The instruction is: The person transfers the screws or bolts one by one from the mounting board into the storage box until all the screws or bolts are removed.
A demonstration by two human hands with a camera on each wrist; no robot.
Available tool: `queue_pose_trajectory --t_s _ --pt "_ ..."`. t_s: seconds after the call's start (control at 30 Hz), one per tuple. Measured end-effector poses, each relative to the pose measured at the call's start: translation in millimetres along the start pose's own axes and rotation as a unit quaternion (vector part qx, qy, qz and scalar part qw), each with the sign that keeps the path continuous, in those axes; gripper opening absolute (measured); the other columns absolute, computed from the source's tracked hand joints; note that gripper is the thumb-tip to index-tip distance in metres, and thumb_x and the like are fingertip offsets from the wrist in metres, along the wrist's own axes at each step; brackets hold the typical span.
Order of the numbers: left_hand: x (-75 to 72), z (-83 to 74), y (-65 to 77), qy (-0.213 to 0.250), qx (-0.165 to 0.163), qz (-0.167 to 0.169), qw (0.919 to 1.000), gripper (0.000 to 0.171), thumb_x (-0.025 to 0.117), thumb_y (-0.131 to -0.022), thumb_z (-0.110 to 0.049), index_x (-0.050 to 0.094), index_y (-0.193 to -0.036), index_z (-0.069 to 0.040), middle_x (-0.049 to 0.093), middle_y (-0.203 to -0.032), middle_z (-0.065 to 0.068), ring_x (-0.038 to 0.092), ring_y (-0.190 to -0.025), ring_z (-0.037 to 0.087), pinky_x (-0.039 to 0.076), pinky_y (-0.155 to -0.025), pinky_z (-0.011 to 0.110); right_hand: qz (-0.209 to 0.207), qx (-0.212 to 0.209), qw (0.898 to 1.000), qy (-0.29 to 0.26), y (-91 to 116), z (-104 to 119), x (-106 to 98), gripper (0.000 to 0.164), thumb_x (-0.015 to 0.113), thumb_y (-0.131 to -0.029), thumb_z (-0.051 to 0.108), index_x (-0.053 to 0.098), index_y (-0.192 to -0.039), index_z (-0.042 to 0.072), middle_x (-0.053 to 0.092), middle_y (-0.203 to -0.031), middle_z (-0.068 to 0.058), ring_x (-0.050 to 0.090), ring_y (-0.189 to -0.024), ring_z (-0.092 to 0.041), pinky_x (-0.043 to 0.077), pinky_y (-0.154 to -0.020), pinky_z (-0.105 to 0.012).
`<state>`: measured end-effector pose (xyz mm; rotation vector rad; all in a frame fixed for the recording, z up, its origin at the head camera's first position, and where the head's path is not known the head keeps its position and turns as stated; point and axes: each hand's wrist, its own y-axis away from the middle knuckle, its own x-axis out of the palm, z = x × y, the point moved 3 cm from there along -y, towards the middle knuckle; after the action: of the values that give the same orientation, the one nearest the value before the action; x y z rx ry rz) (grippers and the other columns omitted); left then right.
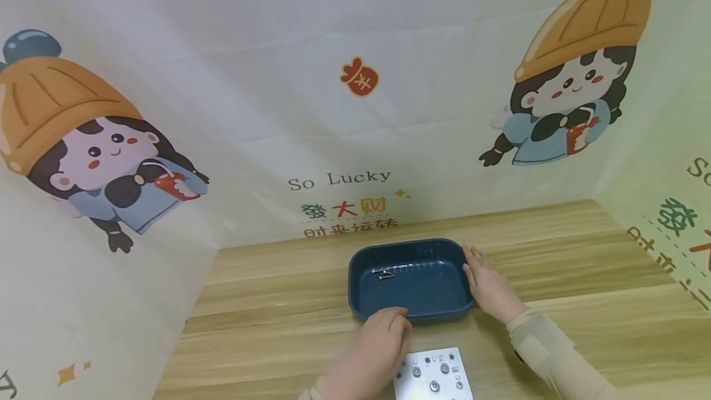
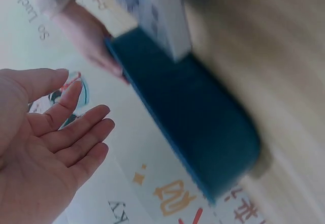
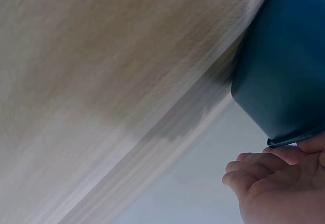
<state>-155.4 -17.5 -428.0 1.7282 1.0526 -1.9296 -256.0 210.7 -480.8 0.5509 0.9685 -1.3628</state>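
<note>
A dark blue rectangular tray (image 1: 428, 289) stands on the wooden table, with several small screws (image 1: 386, 276) lying in its left part. My right hand (image 1: 491, 286) is at the tray's right side, its fingers stretched along the outer wall and touching the rim. In the right wrist view, that hand's fingers (image 3: 244, 173) lie loosely bent by the rim. My left hand (image 1: 374, 347) hovers by the tray's front rim, beside a metal plate (image 1: 430, 375). The left wrist view shows the left hand (image 2: 56, 137) with relaxed, spread fingers and nothing in them, apart from the tray.
The silver plate carries several round fittings and holes; its near edge is cut off by the head view. A printed cloth backdrop (image 1: 266, 110) rises behind the wooden table (image 1: 266, 301) and along both sides.
</note>
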Motion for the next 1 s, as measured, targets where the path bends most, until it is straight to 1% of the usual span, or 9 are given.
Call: queue_pose_trajectory --t_s 0.1,0.2,0.33,0.5,0.63,0.73,0.77,0.87,1.0 --pt "5.0 -11.0 5.2 -0.001 0.004 0.042 0.9991 0.012 0.063 -0.095 -0.019 0.062 -0.103 -0.011 0.062 -0.122 0.007 0.058 -0.118 0.018 0.047 -0.104 0.029 -0.003 -0.002 1.0 0.002 -1.5 -0.5 -0.1 0.048 0.038 -0.106 0.011 0.032 -0.145 -0.014 0.033 -0.147 -0.039 0.029 -0.139 -0.053 0.028 -0.113 -0.063" --pt "14.7 -20.4 8.1 -0.017 0.031 0.053 0.998 0.015 0.067 -0.092 -0.025 0.063 -0.101 -0.014 0.064 -0.119 0.005 0.059 -0.116 0.015 0.047 -0.101 0.026 -0.004 -0.004 1.0 0.004 -1.8 -1.0 0.4 0.048 0.039 -0.105 0.011 0.032 -0.145 -0.015 0.034 -0.147 -0.039 0.03 -0.139 -0.053 0.029 -0.113 -0.063" --pt "27.7 -29.7 12.2 -0.054 0.075 0.032 0.9952 0.018 0.071 -0.088 -0.029 0.064 -0.096 -0.015 0.066 -0.113 0.005 0.061 -0.11 0.013 0.049 -0.097 0.023 -0.005 -0.004 1.0 0.003 -0.3 -0.5 1.1 0.047 0.039 -0.105 0.011 0.033 -0.145 -0.015 0.034 -0.147 -0.039 0.031 -0.139 -0.053 0.029 -0.113 -0.062" --pt "40.0 -37.0 17.6 -0.071 0.088 0.032 0.993 0.02 0.071 -0.087 -0.031 0.063 -0.092 -0.013 0.064 -0.11 0.006 0.06 -0.109 0.014 0.049 -0.098 0.025 -0.006 -0.007 1.0 0.005 0.6 0.1 1.3 0.047 0.039 -0.105 0.01 0.033 -0.144 -0.015 0.035 -0.146 -0.039 0.031 -0.138 -0.053 0.029 -0.113 -0.062" --pt "48.1 -40.0 20.2 -0.11 0.107 -0.003 0.9881 0.02 0.069 -0.087 -0.032 0.063 -0.088 -0.014 0.065 -0.105 0.004 0.06 -0.105 0.014 0.049 -0.094 0.025 -0.004 -0.005 1.0 0.005 1.2 0.6 1.2 0.047 0.039 -0.105 0.01 0.033 -0.144 -0.016 0.034 -0.146 -0.039 0.031 -0.139 -0.053 0.028 -0.113 -0.062" --pt "50.8 -40.8 20.9 -0.147 0.12 -0.036 0.9811 0.019 0.068 -0.087 -0.031 0.064 -0.087 -0.013 0.065 -0.103 0.003 0.061 -0.103 0.014 0.05 -0.092 0.025 0.001 -0.002 1.0 0.001 1.7 1.6 0.3 0.047 0.038 -0.105 0.01 0.032 -0.145 -0.015 0.033 -0.147 -0.039 0.029 -0.139 -0.053 0.027 -0.114 -0.062" --pt "51.0 -40.8 20.8 -0.156 0.122 -0.04 0.9793 0.019 0.068 -0.087 -0.03 0.064 -0.088 -0.012 0.065 -0.104 0.003 0.061 -0.103 0.014 0.05 -0.092 0.025 0.002 -0.001 1.0 0.0 1.4 1.6 0.1 0.047 0.037 -0.106 0.011 0.031 -0.145 -0.015 0.033 -0.148 -0.039 0.029 -0.139 -0.053 0.027 -0.114 -0.062" --pt "51.3 -40.4 20.0 -0.167 0.126 -0.036 0.9772 0.019 0.065 -0.09 -0.028 0.064 -0.092 -0.009 0.065 -0.106 0.004 0.06 -0.104 0.014 0.05 -0.094 0.025 0.003 0.001 1.0 -0.002 0.5 1.9 -0.8 0.048 0.036 -0.106 0.011 0.031 -0.145 -0.015 0.032 -0.148 -0.039 0.028 -0.14 -0.054 0.026 -0.114 -0.062" --pt "50.9 -40.6 19.3 -0.186 0.133 -0.044 0.9726 0.021 0.065 -0.088 -0.03 0.065 -0.092 -0.009 0.065 -0.106 0.003 0.06 -0.104 0.013 0.049 -0.095 0.025 0.003 -0.001 1.0 0.0 0.1 2.6 -1.2 0.048 0.037 -0.105 0.011 0.031 -0.145 -0.015 0.032 -0.147 -0.04 0.029 -0.139 -0.054 0.027 -0.113 -0.063"
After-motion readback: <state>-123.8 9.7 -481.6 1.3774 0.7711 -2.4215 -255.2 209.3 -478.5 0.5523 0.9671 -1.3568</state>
